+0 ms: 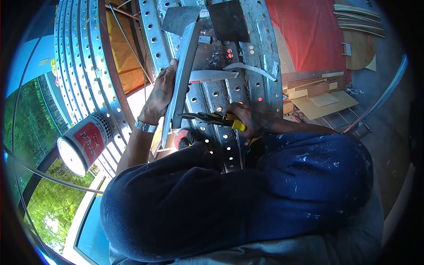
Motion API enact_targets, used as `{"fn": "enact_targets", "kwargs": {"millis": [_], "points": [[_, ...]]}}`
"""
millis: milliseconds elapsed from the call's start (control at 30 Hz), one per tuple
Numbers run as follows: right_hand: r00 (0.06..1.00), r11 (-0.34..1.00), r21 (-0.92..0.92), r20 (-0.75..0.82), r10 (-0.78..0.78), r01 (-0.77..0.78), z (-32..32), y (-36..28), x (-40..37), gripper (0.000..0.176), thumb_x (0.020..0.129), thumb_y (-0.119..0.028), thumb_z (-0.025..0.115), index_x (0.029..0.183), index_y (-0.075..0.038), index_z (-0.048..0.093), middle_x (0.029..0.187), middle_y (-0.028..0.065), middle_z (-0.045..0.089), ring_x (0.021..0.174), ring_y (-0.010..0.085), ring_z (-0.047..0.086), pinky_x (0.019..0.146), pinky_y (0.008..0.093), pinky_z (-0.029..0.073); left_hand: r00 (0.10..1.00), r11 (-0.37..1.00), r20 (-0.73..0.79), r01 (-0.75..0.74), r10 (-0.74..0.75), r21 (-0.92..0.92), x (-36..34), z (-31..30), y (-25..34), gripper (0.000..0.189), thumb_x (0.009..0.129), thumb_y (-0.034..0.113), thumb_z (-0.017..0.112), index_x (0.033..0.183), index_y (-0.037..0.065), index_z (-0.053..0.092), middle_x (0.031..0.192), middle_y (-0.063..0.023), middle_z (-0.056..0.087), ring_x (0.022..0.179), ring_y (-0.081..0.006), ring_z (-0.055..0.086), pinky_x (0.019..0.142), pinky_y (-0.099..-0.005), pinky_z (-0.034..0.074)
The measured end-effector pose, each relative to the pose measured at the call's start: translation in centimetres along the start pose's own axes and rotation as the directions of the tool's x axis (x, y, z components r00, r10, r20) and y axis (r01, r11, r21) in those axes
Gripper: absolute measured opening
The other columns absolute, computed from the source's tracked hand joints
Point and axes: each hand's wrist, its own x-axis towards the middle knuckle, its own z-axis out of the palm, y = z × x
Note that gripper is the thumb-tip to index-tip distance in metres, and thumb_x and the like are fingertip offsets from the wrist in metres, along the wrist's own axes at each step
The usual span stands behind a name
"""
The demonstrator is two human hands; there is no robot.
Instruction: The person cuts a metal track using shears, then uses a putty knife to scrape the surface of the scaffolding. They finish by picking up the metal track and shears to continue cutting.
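My left hand, with a metal band at the wrist, grips a long grey bent metal strip by its left edge. The strip stands at a slant in front of my knees. In my right hand are tin snips with yellow-and-black handles. Their jaws point left, with the tips right at the strip's lower end. Beyond the strip, two dark flat sheet pieces lie on the perforated metal plank. A curved pale offcut rests closer to me.
A large can with a red label stands at the left, beside another perforated plank. Far below on the right are a red sheet and a pile of wooden boards. A cable arcs along the right side.
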Motion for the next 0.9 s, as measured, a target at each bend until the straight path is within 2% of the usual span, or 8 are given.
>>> {"fn": "enact_targets", "kwargs": {"millis": [133,233,333,433,533,633,833,900], "points": [[1.000,1.000,0.017,0.000,0.007,-0.007,-0.1,-0.1,0.1,0.052,0.069,-0.008,0.069,0.116,0.002,0.048,0.109,0.0212,0.056,0.105,0.0362,0.057,0.089,0.0426,0.047,0.999,0.996,-0.018,0.048,-0.050,-0.076,0.0,0.1,-0.1,0.049,0.095,0.054,0.043,0.101,0.007,0.054,0.071,-0.0034,0.053,0.052,-0.0115,0.053,0.037,-0.0235,0.044],[0.999,0.999,-0.052,-0.039,-0.009,0.007,0.0,-0.1,0.2,0.052,0.070,-0.011,0.068,0.118,0.000,0.050,0.108,0.0204,0.058,0.104,0.0361,0.057,0.088,0.0422,0.048,0.997,0.996,-0.046,0.063,-0.066,-0.057,-0.1,0.3,0.2,0.048,0.096,0.052,0.042,0.100,0.006,0.054,0.070,-0.0033,0.052,0.052,-0.0118,0.054,0.037,-0.0237,0.044],[0.994,0.990,-0.141,-0.106,-0.025,0.010,-0.2,-1.3,-1.1,0.049,0.068,-0.007,0.063,0.115,0.001,0.054,0.099,0.0200,0.061,0.095,0.0353,0.061,0.085,0.0422,0.050,0.998,0.998,-0.036,0.041,-0.042,-0.038,0.2,-0.2,-0.2,0.048,0.096,0.052,0.042,0.100,0.006,0.054,0.070,-0.0037,0.052,0.052,-0.0119,0.054,0.037,-0.0240,0.044],[0.949,0.979,-0.201,-0.302,-0.087,0.026,0.4,-2.5,-2.3,0.047,0.074,-0.011,0.065,0.119,0.001,0.056,0.096,0.0197,0.063,0.092,0.0351,0.063,0.085,0.0422,0.050,1.000,0.997,-0.007,0.028,-0.029,-0.074,0.6,-0.6,-0.6,0.048,0.096,0.052,0.042,0.100,0.005,0.054,0.070,-0.0040,0.052,0.052,-0.0125,0.054,0.037,-0.0243,0.045],[0.920,0.971,-0.173,-0.380,0.091,-0.167,1.6,-2.9,-2.6,0.048,0.078,-0.017,0.069,0.120,0.001,0.056,0.097,0.0192,0.064,0.092,0.0351,0.064,0.086,0.0418,0.050,0.999,0.996,0.018,0.036,-0.035,-0.086,0.6,-0.3,-0.3,0.046,0.096,0.051,0.042,0.103,0.007,0.054,0.072,-0.0047,0.054,0.054,-0.0141,0.058,0.039,-0.0245,0.047],[0.957,0.988,-0.039,-0.257,0.135,-0.150,1.4,-2.2,-2.0,0.059,0.078,-0.024,0.072,0.126,0.001,0.051,0.103,0.0208,0.063,0.098,0.0359,0.062,0.088,0.0415,0.049,0.999,0.997,-0.006,0.046,-0.047,-0.054,0.3,-0.1,-0.2,0.046,0.096,0.051,0.042,0.102,0.007,0.055,0.072,-0.0046,0.054,0.055,-0.0140,0.059,0.039,-0.0241,0.048],[0.998,1.000,-0.005,-0.057,0.020,-0.020,0.3,-1.4,-1.2,0.073,0.074,-0.026,0.076,0.133,0.002,0.043,0.115,0.0239,0.058,0.107,0.0364,0.057,0.094,0.0429,0.045,0.998,0.997,0.002,0.063,-0.063,-0.037,0.1,-0.1,-0.5,0.048,0.096,0.052,0.042,0.102,0.007,0.056,0.071,-0.0043,0.055,0.053,-0.0130,0.059,0.038,-0.0233,0.048],[0.996,0.997,-0.012,-0.037,0.080,-0.081,-0.1,-2.1,-1.1,0.071,0.074,-0.026,0.076,0.130,0.003,0.044,0.114,0.0242,0.058,0.106,0.0368,0.058,0.093,0.0432,0.045,0.998,0.997,-0.009,0.064,-0.065,-0.032,0.2,-0.1,-0.1,0.048,0.096,0.052,0.042,0.102,0.007,0.056,0.071,-0.0041,0.055,0.053,-0.0128,0.059,0.039,-0.0232,0.048]]}}
